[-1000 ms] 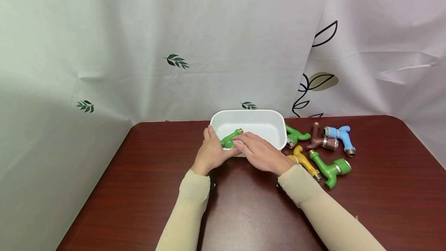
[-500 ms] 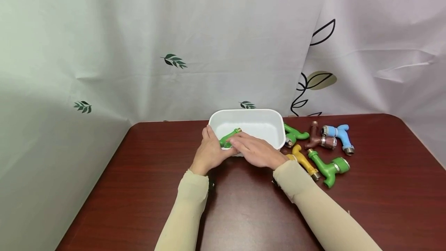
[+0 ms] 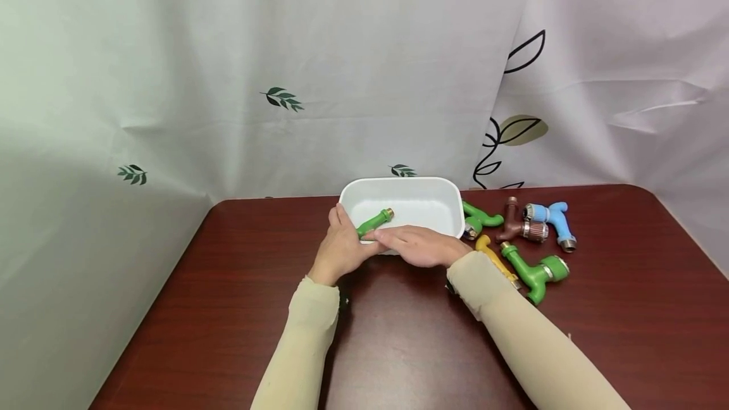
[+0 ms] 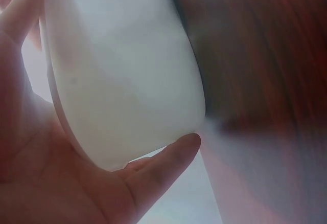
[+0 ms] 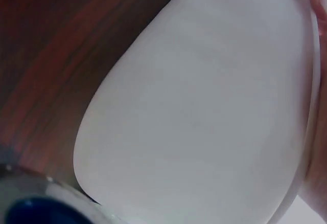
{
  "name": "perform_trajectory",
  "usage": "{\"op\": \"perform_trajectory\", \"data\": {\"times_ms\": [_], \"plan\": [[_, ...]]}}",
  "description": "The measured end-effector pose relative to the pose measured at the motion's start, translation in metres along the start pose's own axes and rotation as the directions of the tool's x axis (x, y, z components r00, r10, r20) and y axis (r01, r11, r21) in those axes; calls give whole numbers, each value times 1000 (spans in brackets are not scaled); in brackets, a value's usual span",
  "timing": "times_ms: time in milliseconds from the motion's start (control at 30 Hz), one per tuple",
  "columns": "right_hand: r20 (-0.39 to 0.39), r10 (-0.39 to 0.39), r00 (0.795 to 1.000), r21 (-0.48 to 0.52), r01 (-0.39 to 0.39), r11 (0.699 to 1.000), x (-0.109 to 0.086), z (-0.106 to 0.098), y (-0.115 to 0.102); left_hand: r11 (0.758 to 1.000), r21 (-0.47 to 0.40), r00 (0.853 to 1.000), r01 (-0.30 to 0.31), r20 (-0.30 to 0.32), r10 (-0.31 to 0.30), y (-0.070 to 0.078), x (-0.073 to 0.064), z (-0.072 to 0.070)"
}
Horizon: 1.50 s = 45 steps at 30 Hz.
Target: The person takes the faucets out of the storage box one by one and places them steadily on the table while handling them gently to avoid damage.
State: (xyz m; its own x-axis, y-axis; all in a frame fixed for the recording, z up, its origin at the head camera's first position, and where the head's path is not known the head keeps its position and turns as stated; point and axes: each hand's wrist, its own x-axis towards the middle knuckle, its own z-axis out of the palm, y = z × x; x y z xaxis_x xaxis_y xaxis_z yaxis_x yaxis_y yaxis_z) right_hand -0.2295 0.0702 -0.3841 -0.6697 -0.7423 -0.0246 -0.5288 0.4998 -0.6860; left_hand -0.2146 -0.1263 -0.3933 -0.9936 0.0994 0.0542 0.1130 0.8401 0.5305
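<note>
A white plastic basin [image 3: 429,207] stands at the table's back edge. Inside its front left part lies a green tap [image 3: 373,223] with a brass threaded end. My left hand [image 3: 340,248] grips the basin's left front corner, its thumb along the front rim. In the left wrist view, a digit of the left hand [image 4: 158,173] curls under the basin's outer wall [image 4: 122,81]. My right hand [image 3: 421,245] reaches over the front rim, its fingers over the tap's near side and its thumb by the left thumb. Its fingertips are partly hidden, so their hold cannot be told.
Right of the basin lie a green tap [image 3: 481,219], a brown tap [image 3: 515,226], a blue tap [image 3: 558,220], a yellow tap [image 3: 495,258] partly behind the right sleeve, and another green tap [image 3: 532,274]. A patterned white curtain [image 3: 364,81] hangs behind the table.
My right hand has flattened and its fingers now cover more of the tap's near part. The left hand keeps its grip on the basin. The whole view has shifted slightly.
</note>
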Motion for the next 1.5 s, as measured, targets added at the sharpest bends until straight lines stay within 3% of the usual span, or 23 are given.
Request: {"op": "perform_trajectory", "data": {"times_ms": [100, 267, 400, 533, 867, 1233, 1500], "plan": [[-16, 2, 1000, -3, -2, 1000, 1, 1, 0, 1000, 1, 1000, 5, 0, -5, -1, 0, 0], [-135, 1, 991, -60, -9, 998, 1, 3, 0, 1000, -15, 1000, 14, 3, -14, 0, 0, 0], [-205, 47, 978, -80, -64, 995, 2, 4, -1, 1000, -3, 1000, 15, 0, -15, 1, 1, 0], [-216, 129, 968, -64, -146, 987, 2, 4, -2, 1000, -4, 1000, 5, -8, -5, 1, 2, 1], [-199, 190, 961, -60, -205, 977, 2, 3, 1, 999, -38, 1000, 10, 10, -10, 2, 0, 0], [-230, 144, 963, -71, -164, 984, 4, 4, 4, 1000, -23, 1000, 4, 8, -3, 0, 0, -1], [-335, 89, 938, -74, -120, 990, 5, 6, 6, 999, -43, 1000, 17, 15, -17, -1, 0, -1]]}}
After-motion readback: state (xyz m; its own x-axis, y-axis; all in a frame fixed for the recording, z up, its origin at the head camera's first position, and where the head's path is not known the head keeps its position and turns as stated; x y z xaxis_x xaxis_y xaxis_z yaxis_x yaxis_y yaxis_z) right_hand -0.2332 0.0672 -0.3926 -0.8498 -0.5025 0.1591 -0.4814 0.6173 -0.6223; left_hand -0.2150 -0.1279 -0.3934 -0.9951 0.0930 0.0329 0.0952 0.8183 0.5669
